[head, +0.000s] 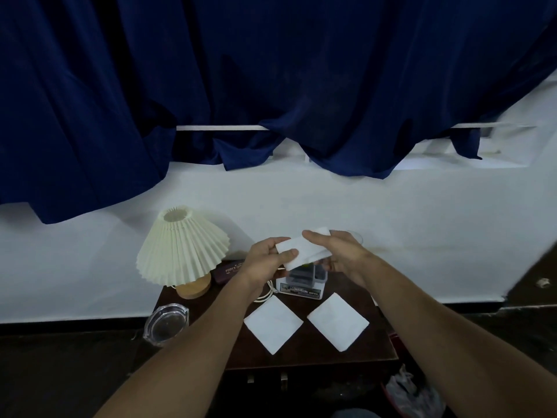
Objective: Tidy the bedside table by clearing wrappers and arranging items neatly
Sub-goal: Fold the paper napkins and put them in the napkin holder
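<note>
Right at the bottom edge, two bare forearms reach forward over a dark wooden bedside table (316, 356), and a bin lined with a crumpled plastic bag (413, 393) stands on the floor just beside the table's right corner. On the near part of the tabletop lie two folded white squares, each turned corner-on like a diamond: the left napkin (272, 325) and the right napkin (338, 321), near each other but not touching. A glass ashtray (167, 322) sits at the table's left edge. Farther back a white cable (265, 294) curls beside a small printed organizer box (303, 283), with a pleated cream lamp (180, 245) on a wooden base to the left and a dark case (230, 268) lying behind it. Above the box, off the table, both hands hold a white tissue (303, 248) between them. The left hand (265, 257) pinches its near end, thumb on top and fingers curled beneath; the right hand (337, 254) presses its thumb onto the far end, its other fingers mostly hidden behind the paper. A clear rim behind that hand may be a glass. Beyond are a white wall (422, 206) and a navy curtain (271, 86).
</note>
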